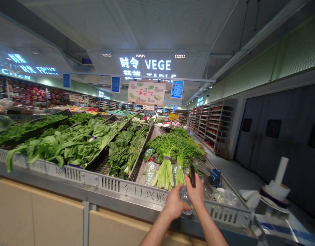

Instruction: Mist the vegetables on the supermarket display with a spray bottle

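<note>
My left hand (174,202) is closed around a clear plastic bottle (187,207) at the front edge of the vegetable display. Close beside it on the right, my right hand (195,192) grips a slim black tool (192,175) that stands up out of the fist; its exact kind is not clear. Just beyond both hands lie bunches of celery (165,172), one with a purple band around its stalks. A clear bottle with a red cap (150,172) stands left of the celery. The fingers partly hide the bottle I hold.
Crates of leafy greens (129,147) fill the display to the left. A grey slotted rail (108,184) runs along its front. A phone (215,177) and a white-capped container (218,194) sit to the right, with rolls of plastic film (276,189) farther right.
</note>
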`<state>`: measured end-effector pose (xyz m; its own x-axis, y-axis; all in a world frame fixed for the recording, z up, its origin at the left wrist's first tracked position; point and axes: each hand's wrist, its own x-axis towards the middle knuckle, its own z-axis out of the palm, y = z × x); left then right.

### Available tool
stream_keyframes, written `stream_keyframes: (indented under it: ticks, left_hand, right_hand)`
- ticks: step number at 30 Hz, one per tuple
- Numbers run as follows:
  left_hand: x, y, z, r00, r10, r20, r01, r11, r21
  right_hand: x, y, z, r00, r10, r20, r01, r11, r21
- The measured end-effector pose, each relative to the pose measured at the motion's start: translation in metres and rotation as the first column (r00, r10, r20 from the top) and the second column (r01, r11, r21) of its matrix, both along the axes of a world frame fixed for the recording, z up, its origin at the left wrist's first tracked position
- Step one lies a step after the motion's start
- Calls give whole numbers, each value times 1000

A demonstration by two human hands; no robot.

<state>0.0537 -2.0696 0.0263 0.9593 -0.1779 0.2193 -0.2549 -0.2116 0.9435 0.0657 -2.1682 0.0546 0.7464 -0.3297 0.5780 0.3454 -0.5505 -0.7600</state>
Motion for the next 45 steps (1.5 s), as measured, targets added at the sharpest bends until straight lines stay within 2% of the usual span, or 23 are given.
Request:
stream_keyframes:
  ticks: [7, 11, 14, 18, 23, 29, 33, 37, 41, 45]
  left_hand:
    - [2, -2, 2, 1000, 0, 2, 0, 998, -65]
    - [0, -1, 9, 998, -60, 21, 62, 990, -128]
    - [0, -1, 11, 998, -65, 9, 65, 985, -160]
    - [1, -3, 7, 998, -54, 21, 57, 980, -192]
    - [-2, 1, -6, 996, 9, 85, 4, 988, -152]
    - [-9, 15, -21, 998, -63, 24, 66, 980, -188]
    - [-12, 24, -21, 999, -46, -8, 43, 973, -228]
    - [-11, 27, -23, 999, -40, -29, 31, 963, -267]
    - [-10, 27, -28, 998, -37, -42, 25, 966, -256]
    - [-15, 24, -30, 997, -44, -56, 30, 973, -230]
  right_hand:
    - [6, -2, 0, 999, 35, -3, -35, 999, -28]
    - [7, -5, 3, 989, 144, -14, -145, 987, -70]
    - [6, -6, 4, 983, 185, -16, -186, 981, -51]
    - [5, -6, 3, 989, 134, 54, -135, 991, 4]
    - [3, -8, -3, 996, 56, 64, -63, 991, 118]
    - [-1, 1, -15, 997, 69, 42, -72, 994, 84]
    - [-2, 12, -16, 995, 93, 31, -95, 993, 66]
    - [-3, 18, -13, 998, 57, 3, -57, 995, 82]
    - [-6, 17, -14, 1000, 21, -8, -20, 996, 84]
    - [-13, 15, -20, 998, 36, 48, -41, 995, 96]
